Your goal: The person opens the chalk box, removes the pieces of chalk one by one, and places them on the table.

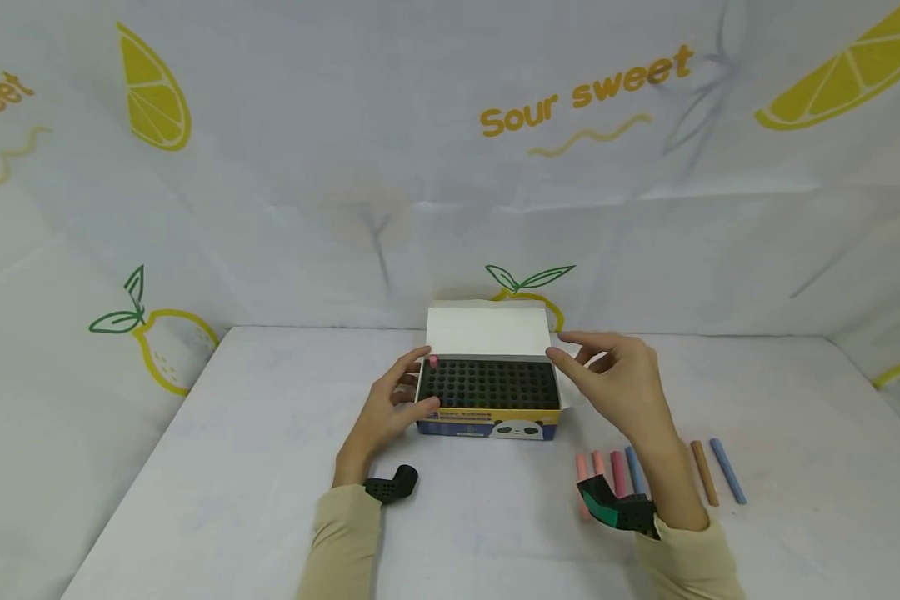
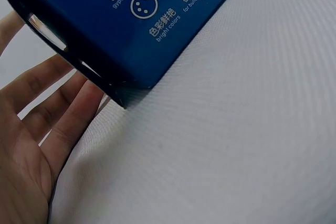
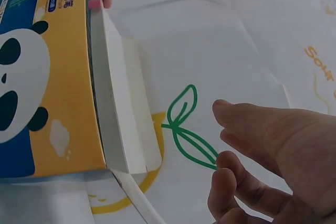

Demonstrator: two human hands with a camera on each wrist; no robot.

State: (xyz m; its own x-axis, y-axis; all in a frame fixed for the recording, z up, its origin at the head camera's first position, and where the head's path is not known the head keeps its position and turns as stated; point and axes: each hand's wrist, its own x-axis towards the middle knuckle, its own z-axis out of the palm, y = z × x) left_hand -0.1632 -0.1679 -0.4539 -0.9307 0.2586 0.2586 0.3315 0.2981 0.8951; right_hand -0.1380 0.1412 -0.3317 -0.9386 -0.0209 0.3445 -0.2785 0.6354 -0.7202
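Note:
A blue and yellow chalk box (image 1: 487, 423) with a panda picture stands on the table, its white lid (image 1: 487, 329) raised at the back. Inside is a black holder (image 1: 495, 385) with rows of round holes. One pink chalk stick (image 1: 433, 361) pokes up from the back left corner. My left hand (image 1: 390, 408) grips the box's left end, thumb at the front corner and fingers along the side toward the back. To the right of the box hovers my right hand (image 1: 615, 379), thumb and fingers apart with nothing between them.
Right of the box's front lie several chalk sticks: pink ones, a magenta one (image 1: 618, 473), a blue one (image 1: 634, 468), a brown one (image 1: 705, 472) and another blue one (image 1: 728, 471). My right forearm passes over the row. A white lemon-print cloth (image 1: 390, 167) hangs behind the table.

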